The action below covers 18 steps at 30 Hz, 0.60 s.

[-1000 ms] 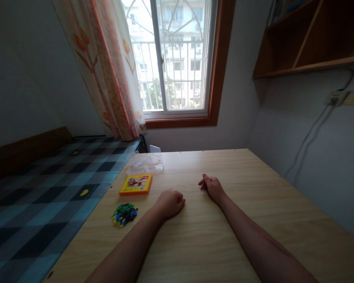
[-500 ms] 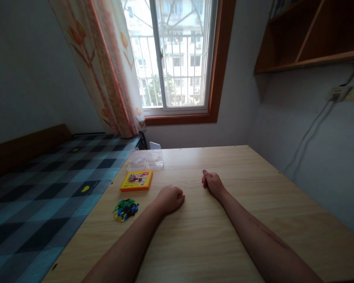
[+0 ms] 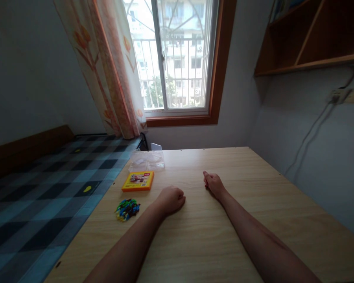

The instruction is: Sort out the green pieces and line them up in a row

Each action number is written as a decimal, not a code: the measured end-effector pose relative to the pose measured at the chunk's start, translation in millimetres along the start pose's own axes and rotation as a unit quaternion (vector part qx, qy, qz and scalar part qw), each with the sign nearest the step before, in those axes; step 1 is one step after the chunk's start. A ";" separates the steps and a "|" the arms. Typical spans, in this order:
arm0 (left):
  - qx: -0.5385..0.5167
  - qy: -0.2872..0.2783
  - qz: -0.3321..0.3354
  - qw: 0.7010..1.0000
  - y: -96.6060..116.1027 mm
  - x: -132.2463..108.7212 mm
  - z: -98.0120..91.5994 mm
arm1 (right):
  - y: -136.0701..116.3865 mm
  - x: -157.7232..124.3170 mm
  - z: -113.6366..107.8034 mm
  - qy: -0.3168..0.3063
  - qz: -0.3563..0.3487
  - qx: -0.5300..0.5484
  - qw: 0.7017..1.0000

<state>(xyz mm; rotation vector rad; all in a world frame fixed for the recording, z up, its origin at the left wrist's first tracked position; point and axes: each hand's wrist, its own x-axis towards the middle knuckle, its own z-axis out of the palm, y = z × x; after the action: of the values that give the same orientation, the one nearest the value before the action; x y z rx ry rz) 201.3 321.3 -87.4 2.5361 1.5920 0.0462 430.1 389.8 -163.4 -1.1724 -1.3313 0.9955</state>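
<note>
My left hand rests on the wooden table as a loose fist, with nothing visible in it. My right hand lies on its side a little farther away, fingers curled together and thumb on top, also holding nothing I can see. To the left of my left hand lies a small heap of coloured plastic pieces. Beyond the heap sits a flat yellow box, and behind that a clear plastic tray.
A bed with a blue and black checked cover runs along the table's left edge. A window with a curtain is ahead. A wooden wall shelf hangs at upper right, and a cable runs down the right wall.
My right hand's fingers, slightly spread a second ago, have curled together. The view shifted a little; both arms stay in place on the table.
</note>
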 end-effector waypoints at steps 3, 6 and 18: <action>0.000 -0.001 0.008 1.000 -0.1 -0.6 -0.1 | -0.4 0.1 -0.2 0.008 -0.001 0.004 1.000; 0.003 0.004 0.015 1.000 -1.0 -0.1 1.7 | -0.5 0.2 -0.4 0.015 0.001 0.008 1.000; 0.022 0.015 0.029 0.999 -0.4 -0.3 5.4 | 0.3 0.5 -3.2 0.016 0.013 0.018 1.000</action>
<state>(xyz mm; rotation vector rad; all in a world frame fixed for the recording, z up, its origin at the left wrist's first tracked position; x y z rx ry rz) 201.5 320.6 -92.7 2.6260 1.5476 0.0573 433.3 390.2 -163.2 -1.1777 -1.2706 1.0113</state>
